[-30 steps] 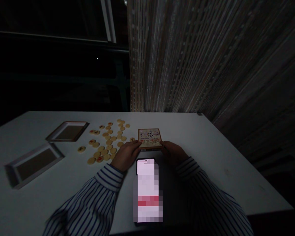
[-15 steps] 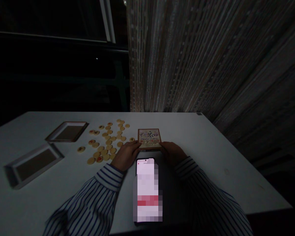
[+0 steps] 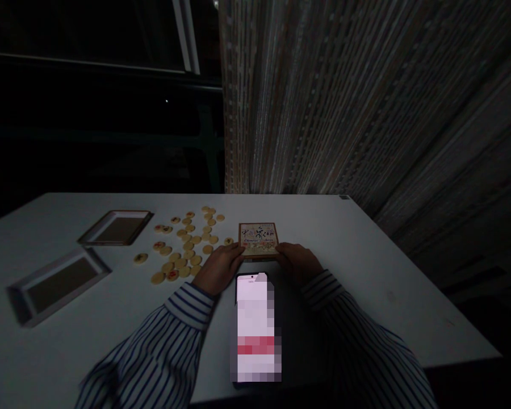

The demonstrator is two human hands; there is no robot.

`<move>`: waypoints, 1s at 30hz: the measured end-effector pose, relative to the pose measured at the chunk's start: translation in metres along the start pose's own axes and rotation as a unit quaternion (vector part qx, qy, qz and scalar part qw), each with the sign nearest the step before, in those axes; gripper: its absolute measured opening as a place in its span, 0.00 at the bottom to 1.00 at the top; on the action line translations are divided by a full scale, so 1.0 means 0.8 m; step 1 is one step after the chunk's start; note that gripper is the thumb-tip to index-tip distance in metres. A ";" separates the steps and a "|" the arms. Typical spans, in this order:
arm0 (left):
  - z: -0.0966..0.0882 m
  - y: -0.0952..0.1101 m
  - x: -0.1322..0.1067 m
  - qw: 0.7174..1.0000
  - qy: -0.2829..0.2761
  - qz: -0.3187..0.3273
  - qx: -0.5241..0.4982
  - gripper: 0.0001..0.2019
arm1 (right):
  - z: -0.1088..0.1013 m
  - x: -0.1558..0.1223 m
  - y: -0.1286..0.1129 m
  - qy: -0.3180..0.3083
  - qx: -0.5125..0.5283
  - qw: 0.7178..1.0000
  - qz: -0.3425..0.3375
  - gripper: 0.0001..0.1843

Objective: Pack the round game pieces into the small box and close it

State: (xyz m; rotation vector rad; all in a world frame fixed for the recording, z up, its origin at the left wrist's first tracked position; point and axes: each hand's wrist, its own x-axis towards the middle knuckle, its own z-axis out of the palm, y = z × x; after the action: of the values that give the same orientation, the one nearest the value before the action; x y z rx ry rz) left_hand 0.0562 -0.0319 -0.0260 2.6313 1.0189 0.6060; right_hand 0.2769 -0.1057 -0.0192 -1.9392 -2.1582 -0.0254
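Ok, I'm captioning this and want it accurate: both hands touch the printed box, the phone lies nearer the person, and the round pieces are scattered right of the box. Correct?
One slip: the pieces are scattered left of the box, not right, as the head view shows. The left hand and right hand do touch the box, and the phone lies nearer the person.

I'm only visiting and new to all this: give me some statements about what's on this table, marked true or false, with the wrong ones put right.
1. The left hand and right hand both touch the box. True.
2. Round pieces lie scattered on the white table. True.
3. They lie right of the box. False: they lie to its left.
4. A phone shows a lit screen. True.
5. The left hand touches the phone. False: it touches the box.
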 end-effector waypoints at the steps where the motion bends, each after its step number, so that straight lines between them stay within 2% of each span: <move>1: 0.000 0.000 0.000 1.000 0.001 0.001 0.000 0.18 | 0.000 0.001 0.000 0.002 0.003 1.000 -0.001 0.17; 7: -0.004 0.006 0.001 1.000 0.015 0.003 0.000 0.17 | 0.004 0.002 0.001 0.005 0.007 1.000 -0.003 0.16; 14: -0.003 0.011 0.012 0.997 0.068 -0.002 0.039 0.19 | 0.001 0.002 -0.004 0.010 0.019 1.000 0.007 0.16; 22: 0.009 -0.002 0.030 0.998 0.007 -0.004 0.061 0.24 | 0.004 0.003 -0.001 0.000 0.019 1.000 0.005 0.17; 26: -0.002 0.000 0.040 0.996 0.014 0.024 0.082 0.19 | -0.003 0.004 -0.003 0.001 0.008 1.000 0.009 0.16; 30: -0.010 0.004 0.054 0.995 0.013 0.021 0.099 0.18 | -0.013 0.015 -0.009 0.032 0.005 0.999 0.013 0.17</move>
State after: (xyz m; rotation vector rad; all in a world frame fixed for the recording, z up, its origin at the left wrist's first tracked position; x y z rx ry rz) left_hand 0.0832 -0.0041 -0.0049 2.8297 1.0842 0.5782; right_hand 0.2707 -0.0968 -0.0063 -1.9337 -2.0890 -0.0708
